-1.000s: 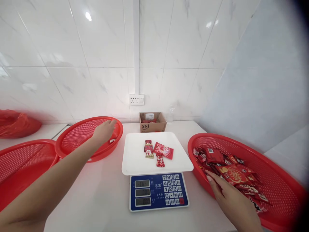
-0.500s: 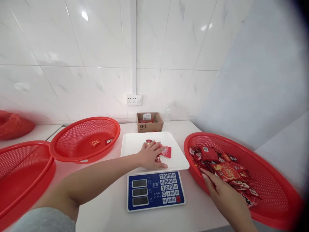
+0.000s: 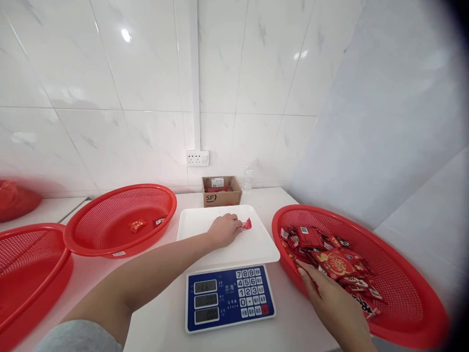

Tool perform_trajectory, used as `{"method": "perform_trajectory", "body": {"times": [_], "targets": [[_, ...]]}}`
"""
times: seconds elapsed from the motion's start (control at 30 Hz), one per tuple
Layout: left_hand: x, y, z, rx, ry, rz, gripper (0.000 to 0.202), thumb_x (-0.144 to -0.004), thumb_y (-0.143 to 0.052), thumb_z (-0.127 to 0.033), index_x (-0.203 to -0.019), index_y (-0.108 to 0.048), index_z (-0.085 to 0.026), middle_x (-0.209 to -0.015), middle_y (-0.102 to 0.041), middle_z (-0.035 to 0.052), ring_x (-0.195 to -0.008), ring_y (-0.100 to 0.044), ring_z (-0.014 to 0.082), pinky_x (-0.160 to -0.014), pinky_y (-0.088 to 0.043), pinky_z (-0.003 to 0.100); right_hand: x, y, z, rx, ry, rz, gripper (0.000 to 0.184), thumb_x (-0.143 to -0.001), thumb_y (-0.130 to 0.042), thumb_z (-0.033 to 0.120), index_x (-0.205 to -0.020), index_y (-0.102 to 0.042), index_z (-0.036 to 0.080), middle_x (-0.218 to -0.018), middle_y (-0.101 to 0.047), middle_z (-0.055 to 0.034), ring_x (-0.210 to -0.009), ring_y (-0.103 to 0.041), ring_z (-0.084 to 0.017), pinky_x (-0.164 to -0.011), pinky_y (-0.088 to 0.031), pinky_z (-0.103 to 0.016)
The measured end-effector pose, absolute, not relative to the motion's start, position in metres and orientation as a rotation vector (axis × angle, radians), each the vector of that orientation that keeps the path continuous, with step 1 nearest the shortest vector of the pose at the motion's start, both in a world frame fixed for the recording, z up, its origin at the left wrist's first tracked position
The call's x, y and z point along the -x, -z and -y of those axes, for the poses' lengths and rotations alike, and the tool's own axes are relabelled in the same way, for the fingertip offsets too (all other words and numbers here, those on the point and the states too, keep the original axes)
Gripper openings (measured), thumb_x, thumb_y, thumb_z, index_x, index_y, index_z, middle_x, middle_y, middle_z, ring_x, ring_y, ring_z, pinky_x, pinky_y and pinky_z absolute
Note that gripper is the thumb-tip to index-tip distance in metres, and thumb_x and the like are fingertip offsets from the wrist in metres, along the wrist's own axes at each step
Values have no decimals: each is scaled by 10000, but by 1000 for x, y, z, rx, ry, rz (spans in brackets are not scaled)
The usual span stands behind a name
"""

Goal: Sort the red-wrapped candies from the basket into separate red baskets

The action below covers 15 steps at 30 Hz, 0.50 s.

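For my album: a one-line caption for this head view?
Left hand grips a red packet over the scale tray; right hand touches heaped packets in a red basket.

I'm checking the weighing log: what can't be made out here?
In the head view:
packet: left hand covers all but a red tip.
display: digits too small to read.
box: contents mostly hidden by its wall.
leftmost basket: cut by the frame edge.
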<state>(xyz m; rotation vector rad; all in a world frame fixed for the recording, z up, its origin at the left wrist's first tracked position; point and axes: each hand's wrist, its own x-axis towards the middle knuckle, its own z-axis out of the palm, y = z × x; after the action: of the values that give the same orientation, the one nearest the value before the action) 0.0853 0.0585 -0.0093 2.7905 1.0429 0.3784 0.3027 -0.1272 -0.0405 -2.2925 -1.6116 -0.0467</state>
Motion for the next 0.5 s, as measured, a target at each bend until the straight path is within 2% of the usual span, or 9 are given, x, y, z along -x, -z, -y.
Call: {"method": "perform_trajectory", "body": {"times": [0.1, 0.2, 0.37, 0.5], "targets": [[-71, -4, -63, -2710, -505, -1147, 370, -941, -321, -336, -946, -669, -211, -946, -633, 51, -936, -588, 183, -745, -474, 275, -302, 41, 127, 2280, 66, 1612, 450, -891, -303, 450, -1118, -660, 298, -1115, -686, -2, -894, -682, -217, -638, -545, -303], [-39, -26, -71, -2648, -622, -1279, 388, -937, -329, -394, -913, -670, -210, -933, -630, 41, -922, -587, 172, -745, -461, 258, -304, 44, 127, 2298, 44, 1607, 455, -892, -297, 463, -1133, -650, 305, -1134, -677, 5, -911, -678, -217, -648, -551, -314], [45, -59, -87, -2487, -718, -1669, 382, -912, -348, -449, -974, -651, -226, -1037, -624, 48, -996, -567, 209, -724, -445, 283, -309, 49, 127, 2295, 46, 1641, 469, -891, -291, 469, -1148, -641, 292, -1163, -663, -7, -933, -671, -218, -629, -547, -311], [114, -62, -98, -2267, -613, -1996, 456, -864, -370, -554, -1058, -626, -230, -1198, -588, 78, -1004, -585, 247, -716, -462, 306, -314, 55, 127, 2309, 59, 1637, 450, -871, -322, 488, -1122, -655, 319, -1123, -682, -5, -882, -685, -231, -591, -547, -320]]}}
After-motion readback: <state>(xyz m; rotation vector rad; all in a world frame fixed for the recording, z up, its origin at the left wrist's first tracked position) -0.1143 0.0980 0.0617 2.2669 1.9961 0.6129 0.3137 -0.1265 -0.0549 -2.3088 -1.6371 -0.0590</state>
